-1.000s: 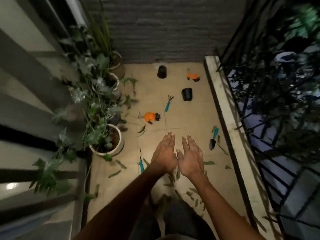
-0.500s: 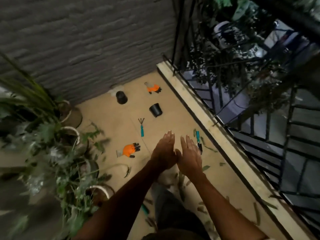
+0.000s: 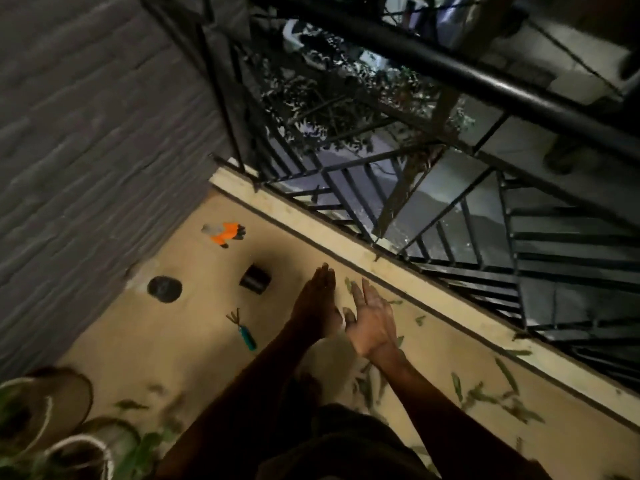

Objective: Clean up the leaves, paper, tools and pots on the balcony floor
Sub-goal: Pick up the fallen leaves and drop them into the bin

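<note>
Tan balcony floor [image 3: 194, 341] lies under my hands, left hand [image 3: 317, 303] and right hand [image 3: 372, 322] both flat-fingered and holding nothing, above scattered leaves [image 3: 485, 398], two black pots [image 3: 255, 279] and a hand rake [image 3: 242, 329].

No legible text or labels.

right hand [image 3: 372, 320]: now palm-up, was palm-down | left hand [image 3: 317, 306]: now edge-on | both empty
</note>
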